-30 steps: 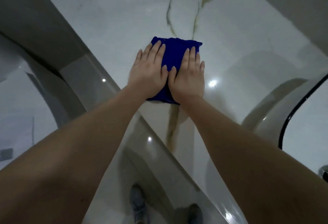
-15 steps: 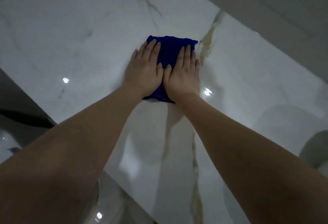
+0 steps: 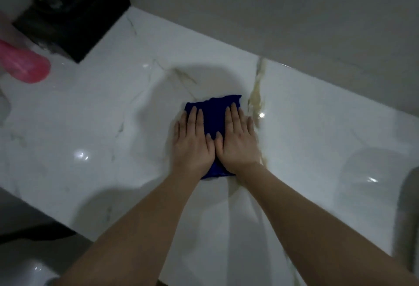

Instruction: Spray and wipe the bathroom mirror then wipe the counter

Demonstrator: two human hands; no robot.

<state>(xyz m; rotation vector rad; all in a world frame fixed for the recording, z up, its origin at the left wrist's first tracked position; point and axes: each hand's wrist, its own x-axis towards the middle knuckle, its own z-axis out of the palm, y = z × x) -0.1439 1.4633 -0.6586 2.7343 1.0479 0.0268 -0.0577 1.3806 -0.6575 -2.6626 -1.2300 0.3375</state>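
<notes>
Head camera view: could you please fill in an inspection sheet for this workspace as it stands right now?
Surface: glossy white marble counter with tan veins; light glints on it.
Job's things: folded dark blue cloth lying flat on the counter; spray bottle and mirror not made out.
Clutter: blurred pink rounded object at the far left; black box-shaped item at the back left, its contents too blurred to tell.
Hands: left hand and right hand side by side, fingers straight, pressing on the cloth.
Cables: nothing seen.
Surroundings: plain grey wall behind the counter.
</notes>
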